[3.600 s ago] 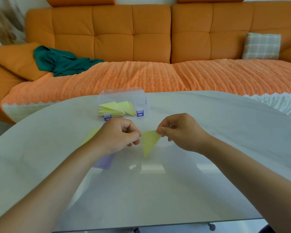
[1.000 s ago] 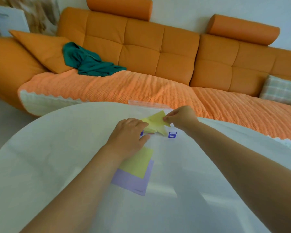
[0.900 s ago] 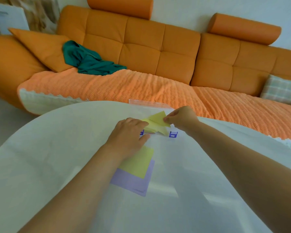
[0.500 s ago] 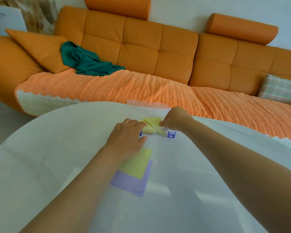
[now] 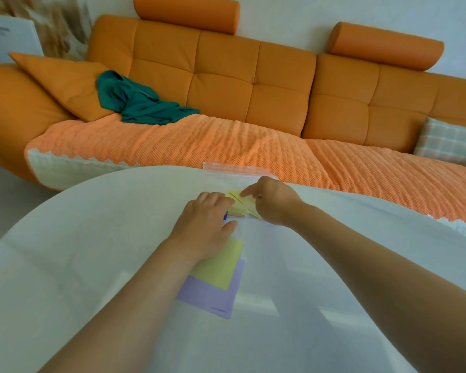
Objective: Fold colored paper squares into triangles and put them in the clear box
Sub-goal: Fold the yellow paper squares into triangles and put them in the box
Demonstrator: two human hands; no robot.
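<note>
Clear box (image 5: 226,173) sits at the table's (image 5: 92,238) 12 o'clock edge; yellow triangles (image 5: 237,207) are piled inside it. Right hand (image 5: 273,204) is at 3 o'clock of the pile; forefinger straight, tip pressing the top triangle; other fingers curled under. Left hand (image 5: 203,227) is at 9 o'clock of the pile; fingers relaxed, spread, laid against the box's near corner. Yellow square (image 5: 221,265) lies on purple squares (image 5: 213,297), at 6 o'clock of the left hand, partly under the wrist. Orange sofa (image 5: 226,76) is beyond; green cloth (image 5: 143,103) at 11 o'clock; checked cushion (image 5: 444,141) at 2 o'clock.
</note>
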